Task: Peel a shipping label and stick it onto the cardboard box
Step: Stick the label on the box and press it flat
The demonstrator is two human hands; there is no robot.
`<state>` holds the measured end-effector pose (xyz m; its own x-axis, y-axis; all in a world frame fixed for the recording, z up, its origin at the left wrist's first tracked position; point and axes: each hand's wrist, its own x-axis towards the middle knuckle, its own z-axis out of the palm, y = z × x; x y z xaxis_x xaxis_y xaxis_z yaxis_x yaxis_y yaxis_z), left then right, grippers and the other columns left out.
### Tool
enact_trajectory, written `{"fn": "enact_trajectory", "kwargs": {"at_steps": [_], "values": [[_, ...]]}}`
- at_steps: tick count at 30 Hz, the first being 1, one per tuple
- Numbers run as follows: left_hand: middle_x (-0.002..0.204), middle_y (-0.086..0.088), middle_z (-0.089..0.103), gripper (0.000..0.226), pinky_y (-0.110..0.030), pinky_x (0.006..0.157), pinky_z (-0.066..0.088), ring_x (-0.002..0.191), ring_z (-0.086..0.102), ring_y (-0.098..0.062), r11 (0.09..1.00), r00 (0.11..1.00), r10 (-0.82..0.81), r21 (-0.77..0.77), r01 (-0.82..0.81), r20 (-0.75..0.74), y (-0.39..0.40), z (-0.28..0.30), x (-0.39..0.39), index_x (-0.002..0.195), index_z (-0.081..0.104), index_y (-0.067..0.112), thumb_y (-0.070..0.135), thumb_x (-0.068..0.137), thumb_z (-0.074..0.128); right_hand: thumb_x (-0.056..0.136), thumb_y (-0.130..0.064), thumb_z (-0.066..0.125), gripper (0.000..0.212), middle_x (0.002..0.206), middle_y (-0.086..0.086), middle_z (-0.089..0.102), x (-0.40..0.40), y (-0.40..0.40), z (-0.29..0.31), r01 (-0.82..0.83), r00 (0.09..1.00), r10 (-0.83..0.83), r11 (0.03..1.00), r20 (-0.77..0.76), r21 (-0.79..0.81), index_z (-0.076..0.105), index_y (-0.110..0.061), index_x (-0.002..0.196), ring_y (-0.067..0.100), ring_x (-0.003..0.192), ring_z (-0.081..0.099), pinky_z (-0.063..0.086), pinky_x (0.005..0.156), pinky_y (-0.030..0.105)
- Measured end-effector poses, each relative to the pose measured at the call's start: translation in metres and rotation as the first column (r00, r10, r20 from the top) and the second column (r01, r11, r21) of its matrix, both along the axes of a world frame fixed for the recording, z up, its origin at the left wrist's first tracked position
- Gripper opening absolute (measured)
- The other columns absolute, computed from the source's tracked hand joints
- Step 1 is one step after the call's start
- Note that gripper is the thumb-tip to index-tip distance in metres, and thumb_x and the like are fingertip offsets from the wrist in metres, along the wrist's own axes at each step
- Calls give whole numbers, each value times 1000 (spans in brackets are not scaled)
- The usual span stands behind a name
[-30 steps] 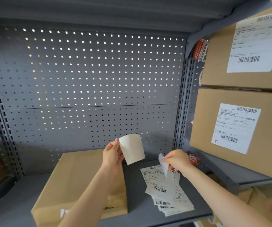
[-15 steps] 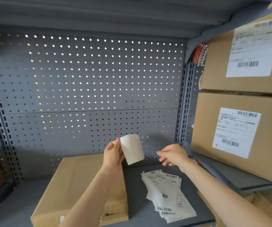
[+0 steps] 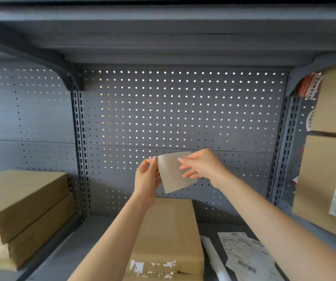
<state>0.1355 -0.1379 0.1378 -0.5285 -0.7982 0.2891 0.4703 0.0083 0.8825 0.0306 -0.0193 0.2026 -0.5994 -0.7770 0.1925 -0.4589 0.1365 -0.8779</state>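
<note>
A white shipping label (image 3: pixel 173 175) is held up in the air in front of the pegboard, its blank side facing me. My left hand (image 3: pixel 146 179) pinches its left edge between thumb and fingers. My right hand (image 3: pixel 200 166) grips its upper right corner, fingers spread behind the sheet. Below the hands a flat cardboard box (image 3: pixel 169 236) lies on the grey shelf (image 3: pixel 94 240), with torn white label scraps near its front edge.
A pile of printed labels (image 3: pixel 246 256) lies right of the box. Two flat cartons (image 3: pixel 25 209) are stacked at the left. Labelled cardboard boxes (image 3: pixel 329 179) fill the right-hand shelves. A grey pegboard wall (image 3: pixel 183 110) stands behind, and a shelf underside runs overhead.
My right hand dropped a white strip onto the label pile, then rose and took hold of the label's right corner. The view has swung left and up, bringing the stacked cartons into sight.
</note>
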Motion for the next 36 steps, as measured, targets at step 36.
{"fn": "enact_trajectory", "kwargs": {"at_steps": [36], "values": [[119, 14, 60, 61, -16, 87, 46, 111, 56, -4, 882, 946, 219, -462, -87, 240, -22, -4, 13, 121, 45, 27, 14, 72, 80, 89, 2, 50, 26, 97, 2, 69, -7, -46, -31, 27, 967, 36, 971, 254, -239, 62, -20, 94, 21, 88, 68, 59, 76, 37]]}}
